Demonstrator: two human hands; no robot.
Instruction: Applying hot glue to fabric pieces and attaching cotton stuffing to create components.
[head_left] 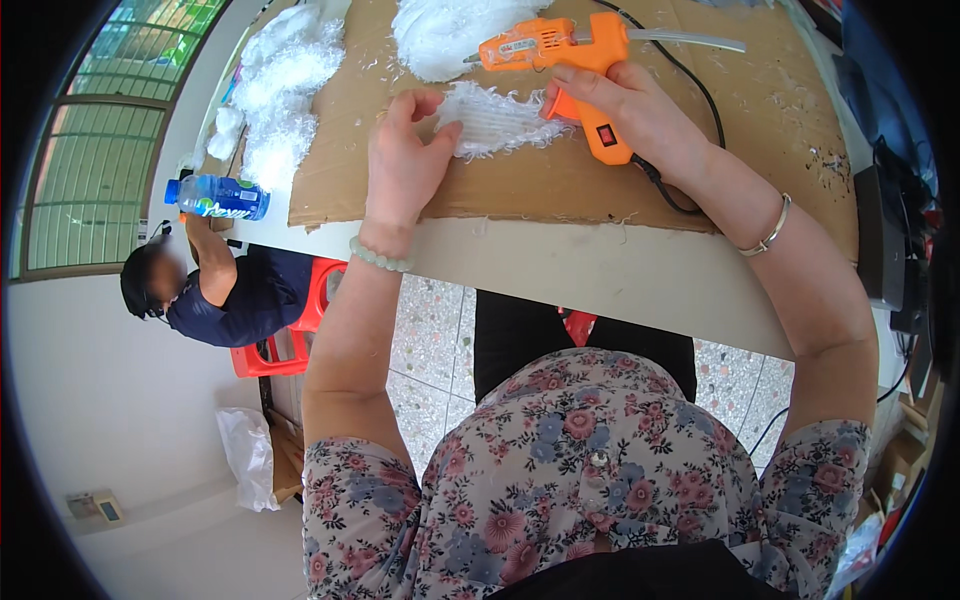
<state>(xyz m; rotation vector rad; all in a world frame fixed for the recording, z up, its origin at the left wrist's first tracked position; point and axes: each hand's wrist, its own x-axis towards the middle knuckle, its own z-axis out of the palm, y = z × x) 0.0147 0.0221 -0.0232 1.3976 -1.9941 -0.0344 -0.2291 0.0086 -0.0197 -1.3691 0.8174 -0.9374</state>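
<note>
My right hand [650,110] is wrapped round the handle of an orange hot glue gun [545,45], fingers at its trigger. Its nozzle points left, and a clear glue stick [690,40] sticks out of its back end. Below the gun, a white piece with ribbed rows and a fringed, fluffy edge [495,120] lies on a cardboard sheet [380,180]. At the left end of this piece is my left hand [405,150], its fingers curled, with thumb and forefinger apart. The thumb tip meets the edge of the piece.
White fluffy fibre heaps [290,80] lie at the far left, with another fluffy white mass [440,35] beyond the gun. A blue-labelled bottle [225,197] lies at the table's left edge. The gun's black cord [715,110] curves along the right. Another person [215,285] sits left.
</note>
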